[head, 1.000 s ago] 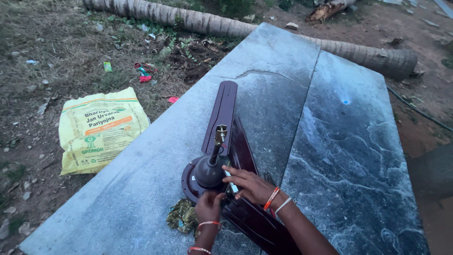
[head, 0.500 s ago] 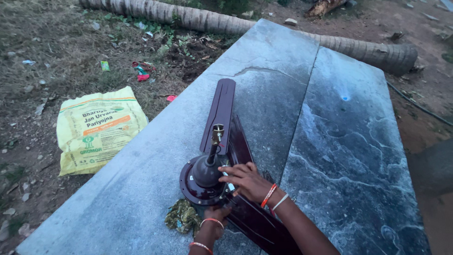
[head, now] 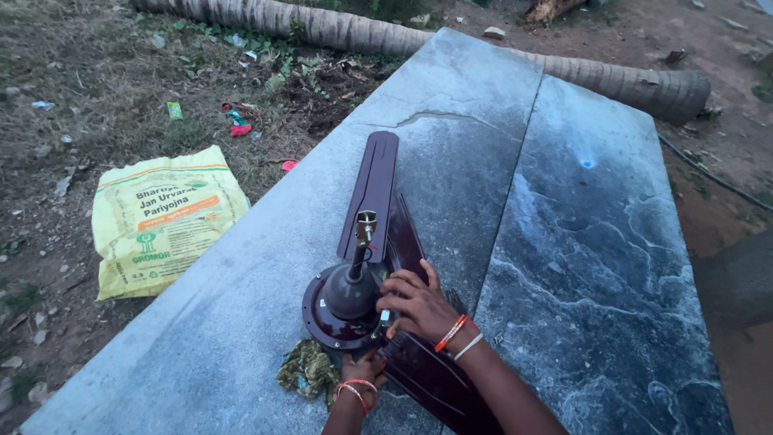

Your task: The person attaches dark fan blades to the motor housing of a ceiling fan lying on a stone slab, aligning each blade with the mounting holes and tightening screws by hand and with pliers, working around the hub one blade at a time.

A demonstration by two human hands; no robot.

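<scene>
A dark maroon ceiling fan lies on a grey stone slab [head: 564, 242]. Its round motor housing [head: 342, 310] faces up, with a short rod and brass fitting [head: 365, 234] rising from the middle. One blade [head: 372, 189] points away from me and another [head: 439, 379] runs toward me. My right hand [head: 419, 304] rests on the right rim of the motor, fingers curled over a small part there. My left hand [head: 360, 369] grips the motor's near edge from below, mostly hidden. Both wrists carry bangles.
A crumpled greenish cloth [head: 306, 372] lies on the slab left of my left hand. On the ground to the left sits a yellow printed sack [head: 165, 217] among litter and dry grass. A fallen palm trunk [head: 451, 40] lies beyond the slab's far end.
The view has shifted slightly. My right hand has moved a little along the motor's rim; the fan stays where it was.
</scene>
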